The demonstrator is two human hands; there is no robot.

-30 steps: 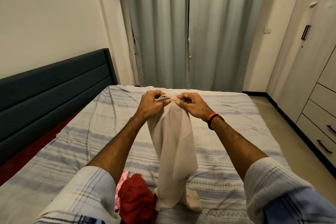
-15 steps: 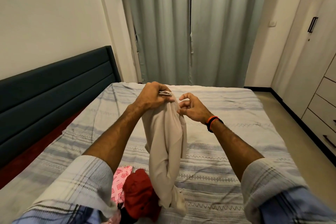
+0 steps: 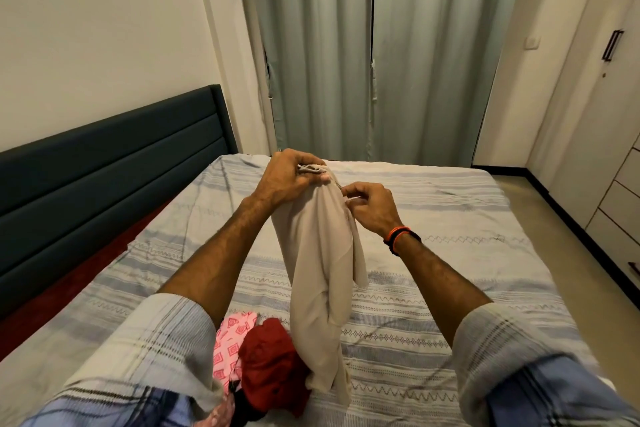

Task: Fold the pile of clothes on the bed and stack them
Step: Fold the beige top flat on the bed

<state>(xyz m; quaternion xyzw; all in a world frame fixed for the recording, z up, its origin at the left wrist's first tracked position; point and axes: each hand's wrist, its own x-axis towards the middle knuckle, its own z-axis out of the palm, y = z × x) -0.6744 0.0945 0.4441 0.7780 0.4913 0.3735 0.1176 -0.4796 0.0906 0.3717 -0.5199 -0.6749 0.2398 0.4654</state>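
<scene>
A beige garment [image 3: 320,274] hangs bunched and twisted above the bed [image 3: 450,253]. My left hand [image 3: 289,178] grips its gathered top edge. My right hand [image 3: 369,204] is just to the right and a little lower, pinching the garment's side edge between thumb and fingers. The garment's lower end reaches the pile of clothes at the near edge of the bed, where a red garment [image 3: 273,364] and a pink patterned one [image 3: 230,347] lie. My left sleeve hides the rest of the pile.
The bed has a blue-and-white striped cover, with a dark headboard [image 3: 104,163] along its left. Grey curtains [image 3: 374,52] hang beyond the far end. A wardrobe with drawers [image 3: 616,156] stands at the right across a strip of floor.
Both hands lifted the beige garment higher. My right hand let go of the top edge, dropped slightly to the right, and now pinches the side edge. The cloth has twisted tighter.
</scene>
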